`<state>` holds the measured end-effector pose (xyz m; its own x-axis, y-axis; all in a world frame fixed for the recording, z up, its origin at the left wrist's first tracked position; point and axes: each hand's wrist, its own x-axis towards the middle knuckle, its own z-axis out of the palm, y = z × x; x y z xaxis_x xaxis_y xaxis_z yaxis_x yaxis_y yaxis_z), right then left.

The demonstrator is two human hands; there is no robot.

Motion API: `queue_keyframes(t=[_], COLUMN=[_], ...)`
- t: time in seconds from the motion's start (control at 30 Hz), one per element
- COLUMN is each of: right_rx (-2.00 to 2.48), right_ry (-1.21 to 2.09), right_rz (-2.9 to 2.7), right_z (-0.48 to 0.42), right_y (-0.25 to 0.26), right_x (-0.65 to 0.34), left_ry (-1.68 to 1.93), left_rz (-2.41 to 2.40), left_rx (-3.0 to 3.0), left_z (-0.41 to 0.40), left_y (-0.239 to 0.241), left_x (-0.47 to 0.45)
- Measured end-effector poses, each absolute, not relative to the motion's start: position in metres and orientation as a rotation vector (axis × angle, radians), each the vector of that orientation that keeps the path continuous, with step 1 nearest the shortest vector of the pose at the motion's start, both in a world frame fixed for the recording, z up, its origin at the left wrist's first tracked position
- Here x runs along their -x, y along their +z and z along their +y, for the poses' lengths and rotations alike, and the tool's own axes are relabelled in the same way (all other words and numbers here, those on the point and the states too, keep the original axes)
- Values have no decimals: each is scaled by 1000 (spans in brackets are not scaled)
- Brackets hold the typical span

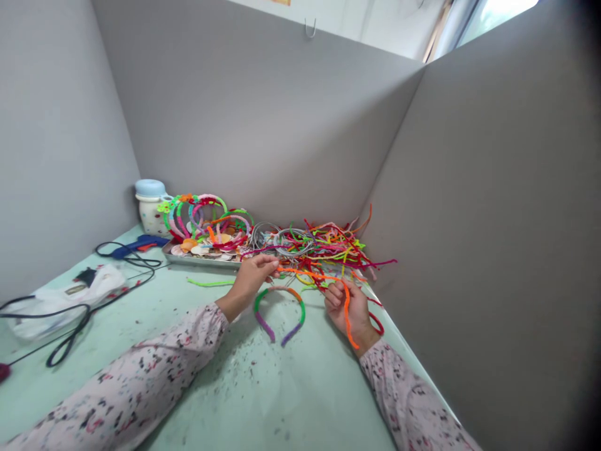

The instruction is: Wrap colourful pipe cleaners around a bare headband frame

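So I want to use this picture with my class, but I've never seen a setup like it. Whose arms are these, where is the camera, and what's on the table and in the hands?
There is no machine here: the arms belong to one person, and the camera sits on their head, looking forward and down. That is why both sleeves reach in from the bottom edge. Grey partitions wall in a pale green table. The left hand and right hand hold the two ends of an orange pipe cleaner. Between them a wrapped headband lies on the table. Behind is a loose pile of pipe cleaners, a tray of finished headbands, a jar, and a blue glue gun with black cords.
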<state>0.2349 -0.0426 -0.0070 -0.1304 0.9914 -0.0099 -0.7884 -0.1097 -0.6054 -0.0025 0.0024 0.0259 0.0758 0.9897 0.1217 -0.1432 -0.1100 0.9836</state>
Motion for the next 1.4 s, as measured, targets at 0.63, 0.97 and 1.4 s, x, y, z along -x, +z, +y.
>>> queue_keyframes(t=[0.63, 0.97, 1.4], right_rx=[784, 1070, 1156], right_ry=[1479, 968, 776], right_rz=[-1035, -1241, -1304], right_z=[-53, -58, -59], right_y=[-17, -18, -25], right_x=[-206, -196, -196], left_ry=[1183, 1114, 1033], left_rz=[867, 945, 1049], left_rx=[-965, -1418, -2037], left_z=[-27, -47, -60], left_y=[22, 1, -7], left_x=[-28, -38, -42])
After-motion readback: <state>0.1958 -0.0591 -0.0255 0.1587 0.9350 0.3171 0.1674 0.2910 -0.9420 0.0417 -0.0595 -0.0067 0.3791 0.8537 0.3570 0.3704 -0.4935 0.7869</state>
